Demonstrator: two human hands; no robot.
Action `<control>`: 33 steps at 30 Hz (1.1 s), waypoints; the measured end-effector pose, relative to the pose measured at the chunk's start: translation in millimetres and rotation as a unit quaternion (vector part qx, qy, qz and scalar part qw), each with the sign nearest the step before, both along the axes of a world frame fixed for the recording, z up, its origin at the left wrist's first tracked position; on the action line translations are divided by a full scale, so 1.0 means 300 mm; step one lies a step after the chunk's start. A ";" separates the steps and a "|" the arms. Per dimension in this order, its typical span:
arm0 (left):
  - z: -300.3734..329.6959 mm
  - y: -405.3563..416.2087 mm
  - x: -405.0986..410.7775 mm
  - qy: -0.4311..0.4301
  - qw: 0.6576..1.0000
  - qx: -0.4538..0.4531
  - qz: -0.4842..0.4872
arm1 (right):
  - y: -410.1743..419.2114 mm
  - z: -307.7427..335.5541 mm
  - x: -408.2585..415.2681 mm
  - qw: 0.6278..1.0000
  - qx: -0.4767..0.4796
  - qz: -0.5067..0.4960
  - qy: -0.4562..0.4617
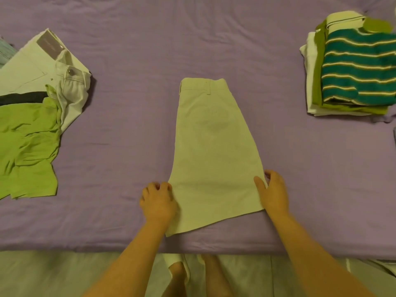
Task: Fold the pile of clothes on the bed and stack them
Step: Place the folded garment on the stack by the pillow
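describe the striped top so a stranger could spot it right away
Look at the purple bed sheet, then its far right side, where a folded stack sits. The striped top lies on top: teal with thin cream stripes, unlike the plain green and white pieces beneath it.

Bare purple sheet of the bed (pixel 132 129) lies open at 9 o'clock and 3 o'clock of the folded shorts (pixel 212 151), and beyond them at 12. Unfolded clothes (pixel 32 116) block the far 9 o'clock side; the folded stack (pixel 351 69) blocks 2 o'clock.
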State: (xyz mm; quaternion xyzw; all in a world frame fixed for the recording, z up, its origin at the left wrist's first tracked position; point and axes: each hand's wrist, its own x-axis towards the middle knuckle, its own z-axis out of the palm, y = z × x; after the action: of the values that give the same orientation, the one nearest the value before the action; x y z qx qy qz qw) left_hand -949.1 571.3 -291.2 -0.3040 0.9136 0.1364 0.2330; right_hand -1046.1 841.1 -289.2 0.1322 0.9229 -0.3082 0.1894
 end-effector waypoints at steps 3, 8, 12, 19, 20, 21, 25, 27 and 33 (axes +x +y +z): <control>-0.003 0.056 -0.056 0.028 0.998 -0.005 -0.058 | -0.004 -0.022 -0.051 0.998 -0.024 0.015 -0.048; -0.017 0.110 -0.138 0.081 0.994 0.068 -0.019 | 0.038 -0.059 -0.020 0.997 0.044 0.011 -0.066; -0.024 0.087 -0.217 0.148 0.975 0.150 0.073 | 0.061 -0.071 0.030 0.996 0.059 0.018 -0.063; -0.065 0.016 -0.442 0.141 0.918 0.319 0.190 | -0.067 -0.059 -0.266 0.991 -0.124 -0.037 -0.018; -0.072 0.008 -0.476 0.139 0.910 0.337 0.196 | -0.091 -0.057 -0.313 0.987 -0.152 -0.050 -0.025; -0.076 0.001 -0.508 0.142 0.907 0.347 0.192 | -0.108 -0.056 -0.352 0.983 -0.172 -0.058 -0.026; -0.095 -0.021 -0.596 0.226 0.908 0.333 0.120 | -0.134 -0.054 -0.416 0.988 -0.133 -0.035 0.067; -0.097 -0.027 -0.632 0.216 0.914 0.329 0.098 | -0.134 -0.060 -0.421 0.991 -0.111 -0.042 0.067; -0.085 -0.063 -0.843 0.124 0.900 0.400 0.124 | -0.151 -0.047 -0.583 0.987 -0.156 -0.041 -0.012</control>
State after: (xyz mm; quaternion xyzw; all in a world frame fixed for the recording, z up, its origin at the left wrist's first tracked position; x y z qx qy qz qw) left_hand -1202.1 552.5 -316.6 -0.2765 0.7588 0.5543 0.2012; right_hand -1221.0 795.8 -303.2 0.1427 0.8549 -0.4544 0.2055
